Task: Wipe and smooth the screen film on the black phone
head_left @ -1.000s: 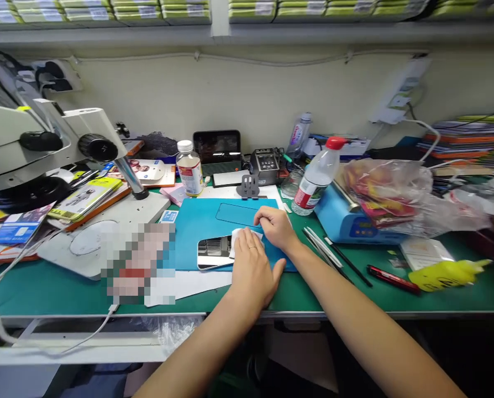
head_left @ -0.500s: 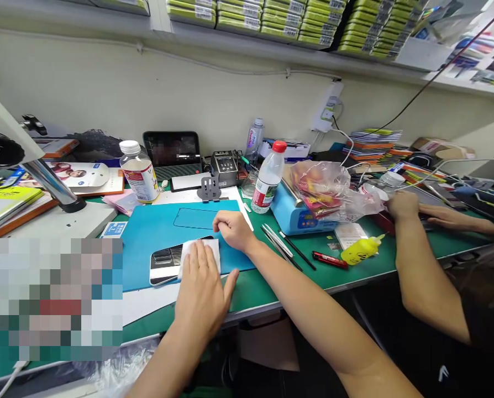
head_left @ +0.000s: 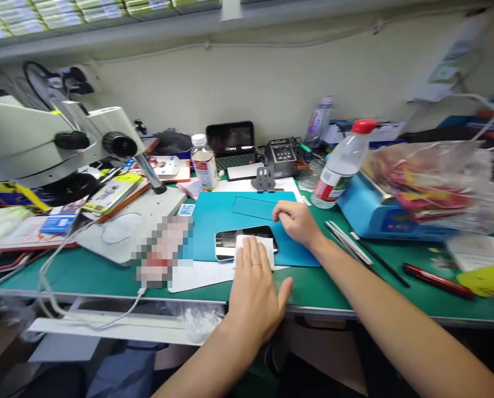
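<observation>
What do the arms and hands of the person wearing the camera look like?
The left forearm and right forearm show no sleeve, watch or bracelet. The left hand and right hand wear no gloves. A thin ring sits on one finger of the left; no ring is visible on the right.

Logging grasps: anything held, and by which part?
Left hand flat on the white wipe over the phone, no grip visible. Right hand curled; hold unclear.
</observation>
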Tool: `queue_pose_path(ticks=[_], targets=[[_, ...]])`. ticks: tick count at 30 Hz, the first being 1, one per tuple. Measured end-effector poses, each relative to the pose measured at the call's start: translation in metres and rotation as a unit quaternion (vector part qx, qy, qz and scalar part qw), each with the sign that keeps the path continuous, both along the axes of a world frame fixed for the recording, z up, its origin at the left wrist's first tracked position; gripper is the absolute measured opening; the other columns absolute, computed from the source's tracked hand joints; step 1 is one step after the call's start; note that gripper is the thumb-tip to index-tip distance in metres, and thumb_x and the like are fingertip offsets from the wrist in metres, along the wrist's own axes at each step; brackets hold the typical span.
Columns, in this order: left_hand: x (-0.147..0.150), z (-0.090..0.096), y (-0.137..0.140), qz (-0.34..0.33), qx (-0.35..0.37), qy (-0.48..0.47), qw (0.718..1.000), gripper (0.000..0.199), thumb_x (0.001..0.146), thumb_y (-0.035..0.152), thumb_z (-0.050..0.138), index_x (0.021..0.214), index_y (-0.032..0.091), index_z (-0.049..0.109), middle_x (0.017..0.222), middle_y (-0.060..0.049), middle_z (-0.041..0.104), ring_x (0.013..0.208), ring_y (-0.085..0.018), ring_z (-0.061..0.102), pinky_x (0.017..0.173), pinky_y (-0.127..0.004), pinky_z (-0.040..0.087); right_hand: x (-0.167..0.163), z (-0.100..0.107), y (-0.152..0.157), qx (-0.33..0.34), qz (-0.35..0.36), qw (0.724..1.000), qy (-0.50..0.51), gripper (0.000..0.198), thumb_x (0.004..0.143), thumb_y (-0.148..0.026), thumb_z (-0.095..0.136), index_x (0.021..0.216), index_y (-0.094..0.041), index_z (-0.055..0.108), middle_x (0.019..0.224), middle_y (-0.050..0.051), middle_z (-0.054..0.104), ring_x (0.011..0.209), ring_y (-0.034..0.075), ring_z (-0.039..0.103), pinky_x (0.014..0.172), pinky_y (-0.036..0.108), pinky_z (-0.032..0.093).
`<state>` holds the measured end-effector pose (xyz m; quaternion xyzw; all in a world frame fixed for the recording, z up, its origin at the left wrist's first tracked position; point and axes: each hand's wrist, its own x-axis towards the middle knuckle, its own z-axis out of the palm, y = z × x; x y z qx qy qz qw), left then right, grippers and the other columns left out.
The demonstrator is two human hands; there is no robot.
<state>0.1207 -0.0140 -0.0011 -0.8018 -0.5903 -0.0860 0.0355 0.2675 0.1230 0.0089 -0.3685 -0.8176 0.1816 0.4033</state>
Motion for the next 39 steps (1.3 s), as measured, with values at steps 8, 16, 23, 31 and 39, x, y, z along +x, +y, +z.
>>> queue_pose_path(ticks=[8,16,23,31,39], targets=[[0.003,0.011,0.033,0.017,-0.049,-0.008,0.999,0.082,0.103,0.055,0.034,0.149,-0.013,0.031,0.156,-0.035,0.028,0.148,-0.043,0.026,0.12,-0.052,0.026,-0.005,0.01,-0.002,0.029,-0.03,0.999,0.01,0.027,0.076,-0.007,0.044,0.058,-0.022,0.057,0.061,-0.001,0.063,0.057,0.015,0.057,0.06,0.029,0.044],[-0.058,0.005,-0.005,-0.018,-0.032,0.01,0.999,0.071,0.106,0.048,0.026,0.151,-0.005,0.033,0.16,-0.028,0.026,0.152,-0.035,0.02,0.121,-0.049,0.027,-0.008,0.006,-0.003,0.016,-0.009,1.0,-0.002,0.027,0.074,-0.006,0.044,0.059,-0.024,0.058,0.061,-0.001,0.064,0.057,0.016,0.057,0.06,0.03,0.044],[-0.059,0.009,0.02,0.014,-0.051,0.022,0.998,0.072,0.105,0.047,0.032,0.151,-0.008,0.031,0.159,-0.03,0.025,0.15,-0.04,0.021,0.121,-0.051,0.028,-0.011,0.006,-0.002,0.021,0.003,1.0,-0.01,0.027,0.074,-0.007,0.043,0.059,-0.024,0.058,0.06,-0.001,0.064,0.056,0.015,0.058,0.058,0.029,0.044],[0.002,0.01,0.028,-0.041,-0.043,-0.006,0.998,0.079,0.103,0.053,0.033,0.151,-0.01,0.029,0.158,-0.031,0.025,0.15,-0.04,0.022,0.122,-0.05,0.025,-0.009,0.007,-0.002,0.026,-0.008,1.0,-0.013,0.026,0.075,-0.009,0.044,0.059,-0.024,0.058,0.06,-0.001,0.064,0.054,0.015,0.056,0.057,0.03,0.043],[-0.024,0.01,0.028,-0.039,-0.046,0.006,0.998,0.079,0.104,0.057,0.026,0.151,-0.006,0.032,0.159,-0.028,0.027,0.15,-0.038,0.023,0.121,-0.049,0.028,-0.009,0.007,-0.002,0.018,-0.011,1.0,-0.019,0.026,0.076,-0.009,0.044,0.06,-0.023,0.06,0.063,0.0,0.067,0.057,0.015,0.058,0.06,0.028,0.044]])
